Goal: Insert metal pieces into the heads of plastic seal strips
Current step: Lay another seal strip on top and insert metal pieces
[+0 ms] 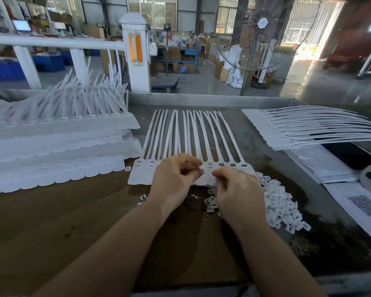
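Head view: both hands work over one sheet of joined seal strips (193, 138) lying flat on the counter (73, 221). Left hand (174, 179) has its fingers curled, thumb and forefinger pinching at a strip head in the row (221, 164). Right hand (238, 189) is curled likewise, its fingertips meeting the same spot (whatever small piece is held cannot be made out). Just beside and beyond the right hand lies a heap of small white inserts (281, 209). Between the wrists sit darker metal pieces (193, 200). Stacked strip sheets (58, 151) lie well left of the left hand.
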Available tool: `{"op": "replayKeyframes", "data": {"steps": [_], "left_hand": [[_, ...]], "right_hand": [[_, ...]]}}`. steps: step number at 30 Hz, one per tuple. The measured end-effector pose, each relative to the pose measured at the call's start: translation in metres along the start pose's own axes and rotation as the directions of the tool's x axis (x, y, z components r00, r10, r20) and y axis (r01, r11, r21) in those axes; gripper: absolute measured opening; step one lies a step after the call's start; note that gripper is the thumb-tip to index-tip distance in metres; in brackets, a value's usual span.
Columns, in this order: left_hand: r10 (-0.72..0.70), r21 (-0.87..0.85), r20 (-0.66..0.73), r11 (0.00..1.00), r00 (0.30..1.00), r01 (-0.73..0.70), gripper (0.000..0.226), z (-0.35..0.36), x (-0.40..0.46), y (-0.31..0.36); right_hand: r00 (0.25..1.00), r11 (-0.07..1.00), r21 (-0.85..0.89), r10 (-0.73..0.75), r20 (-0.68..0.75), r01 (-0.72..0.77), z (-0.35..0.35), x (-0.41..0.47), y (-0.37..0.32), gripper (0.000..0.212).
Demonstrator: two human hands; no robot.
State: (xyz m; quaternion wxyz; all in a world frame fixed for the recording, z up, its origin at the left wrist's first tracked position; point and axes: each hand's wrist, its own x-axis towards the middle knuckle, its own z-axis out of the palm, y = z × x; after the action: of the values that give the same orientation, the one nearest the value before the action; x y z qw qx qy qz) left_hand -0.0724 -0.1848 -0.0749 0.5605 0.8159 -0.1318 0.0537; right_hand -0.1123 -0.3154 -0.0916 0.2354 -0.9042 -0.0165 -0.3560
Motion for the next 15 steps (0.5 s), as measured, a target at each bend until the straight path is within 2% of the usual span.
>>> {"op": "replayKeyframes", "data": {"steps": [8,15], "left_hand": [[-0.015,0.091,0.080,0.996,0.997,0.008,0.012,0.001,0.024,0.014],[-0.051,0.277,0.174,0.961,0.983,0.001,0.008,0.018,0.051,0.016]], "right_hand": [[0.997,0.999,-0.039,0.019,0.075,-0.016,0.000,0.001,-0.001,0.014],[0.996,1.000,-0.008,0.027,0.083,-0.026,-0.001,0.000,-0.001,0.009]]}}
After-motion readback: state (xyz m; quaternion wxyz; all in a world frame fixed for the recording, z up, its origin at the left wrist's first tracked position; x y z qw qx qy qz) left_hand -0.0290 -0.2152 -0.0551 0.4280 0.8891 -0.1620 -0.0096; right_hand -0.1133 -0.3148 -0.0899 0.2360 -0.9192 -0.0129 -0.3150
